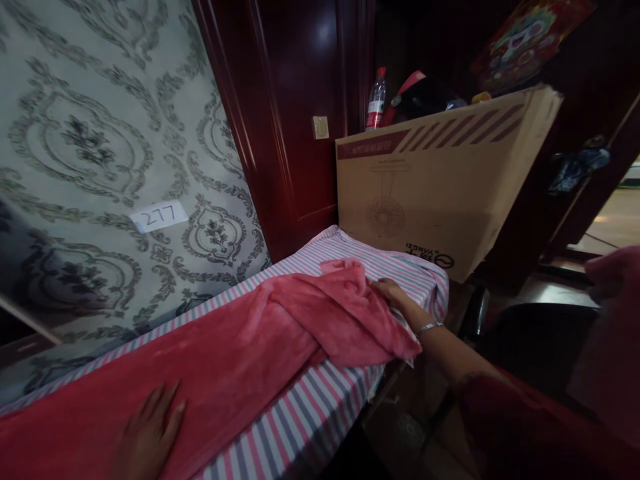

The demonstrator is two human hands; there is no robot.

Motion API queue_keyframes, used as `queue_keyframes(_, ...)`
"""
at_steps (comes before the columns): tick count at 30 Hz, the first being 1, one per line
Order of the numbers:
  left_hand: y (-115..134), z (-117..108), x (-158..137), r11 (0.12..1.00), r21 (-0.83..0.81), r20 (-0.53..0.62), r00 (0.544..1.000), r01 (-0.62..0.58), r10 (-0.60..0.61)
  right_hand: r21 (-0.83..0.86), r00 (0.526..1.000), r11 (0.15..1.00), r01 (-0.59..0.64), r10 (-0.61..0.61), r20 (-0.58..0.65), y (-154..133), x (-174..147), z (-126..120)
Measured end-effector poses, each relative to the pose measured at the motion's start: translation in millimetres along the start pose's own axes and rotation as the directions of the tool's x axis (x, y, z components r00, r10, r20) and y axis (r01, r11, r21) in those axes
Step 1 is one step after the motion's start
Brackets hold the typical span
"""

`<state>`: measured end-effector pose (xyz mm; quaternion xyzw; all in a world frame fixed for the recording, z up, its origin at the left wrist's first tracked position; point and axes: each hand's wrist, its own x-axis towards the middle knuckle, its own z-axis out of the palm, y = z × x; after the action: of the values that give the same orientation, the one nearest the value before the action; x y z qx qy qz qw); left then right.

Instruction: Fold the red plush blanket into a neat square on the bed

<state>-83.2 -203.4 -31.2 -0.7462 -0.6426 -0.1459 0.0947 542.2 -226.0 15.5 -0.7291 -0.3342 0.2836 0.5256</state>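
Note:
A long pink plush cloth (225, 340) lies along a striped sheet (310, 407). Its far end is folded over and bunched up. My left hand (150, 427) rests flat on the near part of the cloth, fingers apart. At the far right end, my right hand (393, 293), with a silver bangle at the wrist, grips the cloth's edge; some of its fingertips are hidden by the folds. A bit of white material shows under the cloth beside that wrist.
A large cardboard box (425, 193) stands beyond the sheet's far end, with a bottle (376, 100) behind its top edge. Patterned wallpaper (90, 140) bearing a paper label (159, 217) marked 277 runs along the left. A dark chair (535, 333) is at right.

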Motion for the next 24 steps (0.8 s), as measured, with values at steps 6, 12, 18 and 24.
queue_keyframes(6, -3.2, 3.1, 0.9, 0.999, 0.037, 0.001, 1.000, -0.019, 0.019, 0.183, 0.994, 0.977, 0.111, -0.109, -0.020, -21.4, 8.3, 10.7)
queue_keyframes(12, -4.8, 3.7, 0.1, 1.000, 0.011, -0.010, 1.000, -0.018, 0.018, 0.329, 0.941, 0.884, 0.331, -0.285, -0.182, -104.8, 51.7, -22.5)
queue_keyframes(18, -3.2, -1.1, -2.2, 0.995, 0.064, 0.011, 0.997, -0.078, 0.078, 0.184, 0.706, 0.689, 0.701, -0.634, -0.315, -176.6, 60.8, -53.8)
queue_keyframes(24, 3.8, -13.8, -5.4, 0.985, 0.127, 0.068, 0.991, -0.120, 0.112, -0.116, 0.550, 0.577, 0.808, -0.810, -0.203, -205.3, 55.1, -61.9)
